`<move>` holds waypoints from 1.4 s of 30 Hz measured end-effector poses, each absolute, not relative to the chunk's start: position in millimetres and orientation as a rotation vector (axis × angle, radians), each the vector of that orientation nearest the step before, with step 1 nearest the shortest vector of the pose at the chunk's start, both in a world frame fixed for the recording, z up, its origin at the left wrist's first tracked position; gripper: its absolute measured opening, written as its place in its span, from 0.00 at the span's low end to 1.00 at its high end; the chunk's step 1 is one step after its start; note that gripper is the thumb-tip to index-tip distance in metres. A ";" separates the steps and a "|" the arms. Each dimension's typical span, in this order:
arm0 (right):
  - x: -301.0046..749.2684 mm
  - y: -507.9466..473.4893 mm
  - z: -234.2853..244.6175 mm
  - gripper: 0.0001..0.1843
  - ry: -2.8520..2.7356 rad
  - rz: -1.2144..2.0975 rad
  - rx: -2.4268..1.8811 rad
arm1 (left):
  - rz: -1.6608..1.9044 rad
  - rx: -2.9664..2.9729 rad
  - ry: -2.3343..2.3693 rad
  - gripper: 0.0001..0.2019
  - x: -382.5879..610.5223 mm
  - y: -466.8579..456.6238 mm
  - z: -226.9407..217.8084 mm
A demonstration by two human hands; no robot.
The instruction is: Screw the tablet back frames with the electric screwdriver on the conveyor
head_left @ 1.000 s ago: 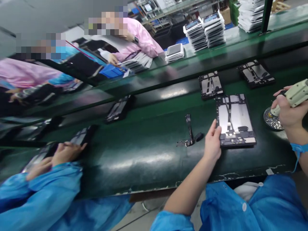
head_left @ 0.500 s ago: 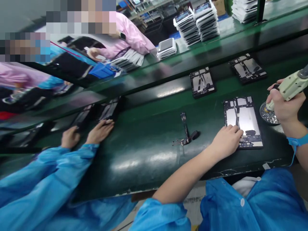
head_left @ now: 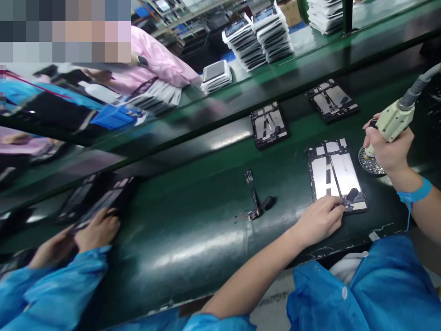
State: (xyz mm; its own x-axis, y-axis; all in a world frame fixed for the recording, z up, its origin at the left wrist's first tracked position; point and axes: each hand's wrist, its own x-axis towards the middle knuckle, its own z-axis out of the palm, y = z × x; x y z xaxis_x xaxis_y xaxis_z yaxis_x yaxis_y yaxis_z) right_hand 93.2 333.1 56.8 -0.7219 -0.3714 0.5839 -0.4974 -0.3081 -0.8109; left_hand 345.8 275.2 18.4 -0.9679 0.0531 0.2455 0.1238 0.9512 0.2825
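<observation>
An opened tablet (head_left: 339,172), with a silvery inside, a dark strip and a small black part near its lower end, lies in front of me. My left hand (head_left: 324,215) rests on its lower left part, fingers bent and pressed together; the fingertips hide what is beneath them. My right hand (head_left: 389,145) is wrapped round a pale green electric screwdriver (head_left: 396,120), whose tip points down into a round dish of screws (head_left: 373,166) right of the tablet. Left of the tablet lies a loose black cable assembly (head_left: 255,202).
Two more opened tablets (head_left: 269,126) (head_left: 332,101) lie at the back. A co-worker's hands (head_left: 98,230) touch a tablet at the left, blurred. Stacks of tablets (head_left: 274,34) and a blue tray (head_left: 113,116) stand beyond the green rail. The table's front edge (head_left: 344,243) is chipped.
My left hand has shifted from the tablet's middle left toward its lower end. The screwdriver stays over the screw dish. The co-worker's hands have come nearer with a tablet. The view has shifted.
</observation>
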 end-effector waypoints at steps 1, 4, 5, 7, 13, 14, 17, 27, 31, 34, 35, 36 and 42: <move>92.6 332.9 56.0 0.14 -1.783 2.192 1.138 | -0.439 -0.151 -2.804 0.09 348.7 276.9 11.9; 91.2 332.7 54.1 0.15 -1.766 2.172 1.151 | -0.424 -0.194 -2.679 0.10 353.0 279.4 -2.6; 90.9 332.7 53.6 0.16 -1.767 2.170 1.154 | -0.421 -0.207 -2.653 0.10 353.2 279.4 -5.8; 90.5 332.4 53.0 0.16 -1.762 2.169 1.164 | -0.413 -0.229 -2.607 0.11 352.2 278.8 -10.3; 91.5 332.0 54.5 0.13 -1.741 2.243 1.140 | -0.449 -0.104 -2.504 0.08 349.6 283.5 -16.8; 92.1 332.1 55.4 0.13 -1.744 2.257 1.138 | -0.449 -0.035 -2.502 0.08 351.5 286.5 -17.8; 93.5 332.2 58.2 0.13 -1.737 2.269 1.128 | -0.440 0.187 -2.531 0.09 358.0 296.3 -20.8; 82.2 326.3 52.4 0.13 -1.691 2.234 1.153 | -0.500 0.292 -2.462 0.09 315.0 263.0 -27.9; 80.7 321.2 51.6 0.14 -1.704 2.211 1.166 | -0.515 0.154 -2.496 0.10 312.6 251.8 -25.8; 80.7 316.0 51.2 0.14 -1.739 2.183 1.164 | -0.478 0.113 -2.510 0.12 317.1 253.1 -21.3; 80.4 314.5 50.7 0.14 -1.748 2.170 1.168 | -0.456 0.095 -2.512 0.13 318.2 254.7 -19.8; 80.0 313.2 50.1 0.14 -1.758 2.156 1.171 | -0.431 0.078 -2.508 0.12 318.7 256.6 -18.6; 78.3 309.7 47.4 0.14 -1.801 2.117 1.153 | -0.371 0.050 -2.442 0.05 316.3 268.6 -16.7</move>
